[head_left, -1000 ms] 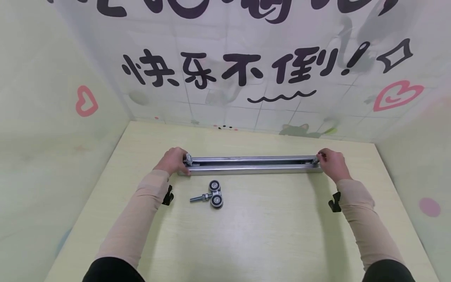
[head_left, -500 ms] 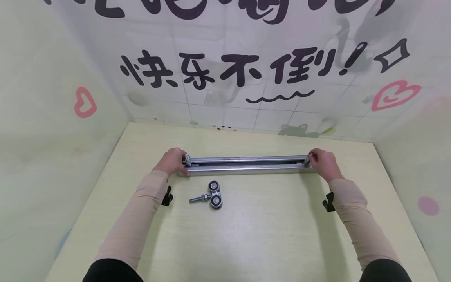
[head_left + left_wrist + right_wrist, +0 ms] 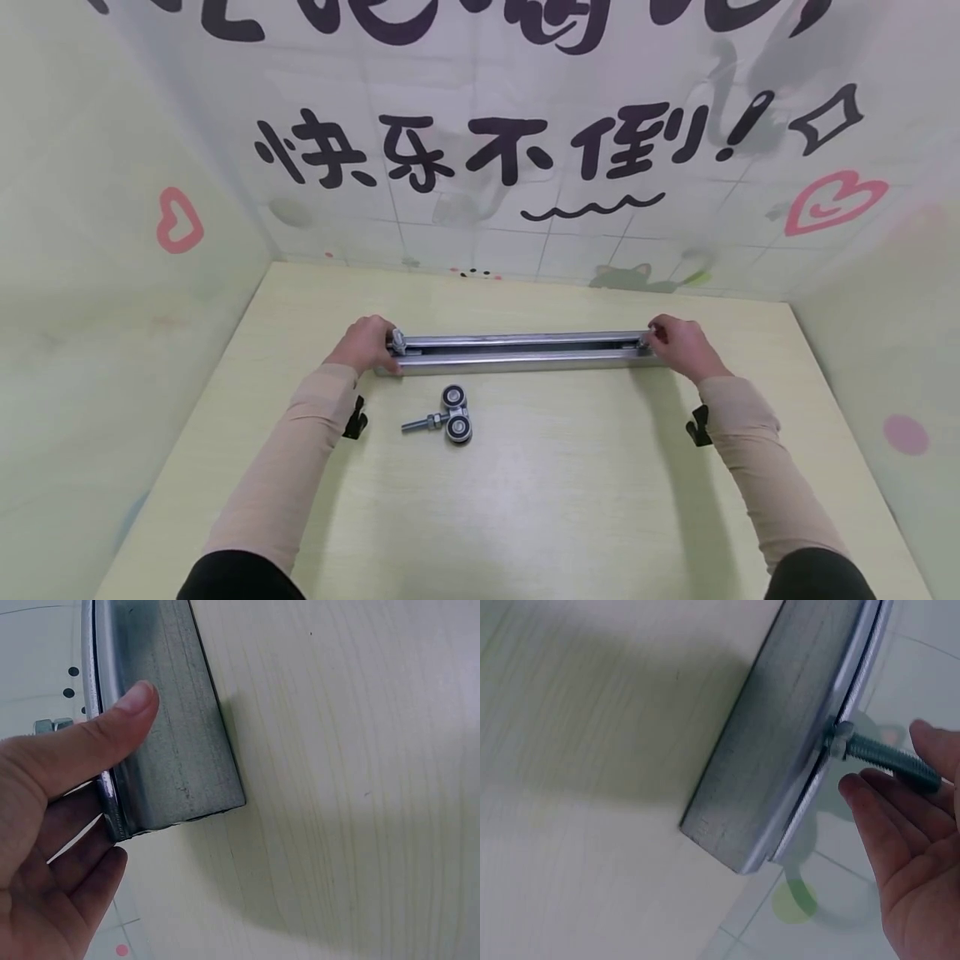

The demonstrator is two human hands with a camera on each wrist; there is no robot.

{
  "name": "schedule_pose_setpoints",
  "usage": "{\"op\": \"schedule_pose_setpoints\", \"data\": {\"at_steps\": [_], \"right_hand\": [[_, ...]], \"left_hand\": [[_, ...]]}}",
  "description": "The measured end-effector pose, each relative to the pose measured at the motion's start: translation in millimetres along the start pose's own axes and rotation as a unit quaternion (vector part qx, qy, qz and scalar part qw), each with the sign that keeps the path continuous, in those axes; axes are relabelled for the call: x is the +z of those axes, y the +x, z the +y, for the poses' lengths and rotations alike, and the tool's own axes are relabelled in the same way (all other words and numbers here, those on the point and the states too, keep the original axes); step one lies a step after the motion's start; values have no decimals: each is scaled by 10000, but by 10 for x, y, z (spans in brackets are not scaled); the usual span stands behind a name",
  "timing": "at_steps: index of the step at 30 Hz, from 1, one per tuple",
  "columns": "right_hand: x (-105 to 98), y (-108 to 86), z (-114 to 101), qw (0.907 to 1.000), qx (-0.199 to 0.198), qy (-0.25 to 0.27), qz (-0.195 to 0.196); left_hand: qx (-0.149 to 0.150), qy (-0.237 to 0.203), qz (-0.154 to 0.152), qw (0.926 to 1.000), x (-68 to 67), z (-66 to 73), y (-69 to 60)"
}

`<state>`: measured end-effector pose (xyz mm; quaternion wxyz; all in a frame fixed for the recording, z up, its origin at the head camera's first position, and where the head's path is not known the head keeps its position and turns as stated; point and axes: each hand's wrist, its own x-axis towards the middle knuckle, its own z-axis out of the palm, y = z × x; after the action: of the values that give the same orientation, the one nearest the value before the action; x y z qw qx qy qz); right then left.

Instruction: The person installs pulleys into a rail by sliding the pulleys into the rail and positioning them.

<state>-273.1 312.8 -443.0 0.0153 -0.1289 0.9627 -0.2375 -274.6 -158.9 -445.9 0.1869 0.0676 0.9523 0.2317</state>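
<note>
A long slotted metal rail lies across the far part of the table. My left hand grips its left end, the thumb over the near side wall and the fingers behind. Beside that hand a bolt with nuts stands out of the slot. At the other end my right hand pinches a second threaded bolt, which also sticks out of the slot. Whatever the bolts carry inside the rail is hidden. In front of the rail lies a loose roller trolley with its bolt pointing left.
The pale wooden table is bounded by a printed back sheet close behind the rail. Further sheets stand to the left and right.
My right hand has moved left along the rail, together with the bolt it pinches. My left hand stays on the rail's left end, and the loose trolley lies where it was.
</note>
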Motion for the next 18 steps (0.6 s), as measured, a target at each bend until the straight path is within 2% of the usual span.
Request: {"op": "schedule_pose_setpoints", "data": {"at_steps": [5, 9, 14, 18], "right_hand": [[-74, 10, 94, 9971, 50, 89, -750], [-40, 18, 200, 9929, 196, -105, -1165], [0, 66, 291, 9883, 391, -299, -1442], [12, 120, 344, 9883, 297, -573, -1384]], "left_hand": [[-9, 45, 2, 10000, 3, -3, 3], [57, 107, 33, 9999, 8, -5, 6], [73, 140, 68, 9999, 11, -8, 7], [127, 160, 89, 9998, -1, -6, 8]]}}
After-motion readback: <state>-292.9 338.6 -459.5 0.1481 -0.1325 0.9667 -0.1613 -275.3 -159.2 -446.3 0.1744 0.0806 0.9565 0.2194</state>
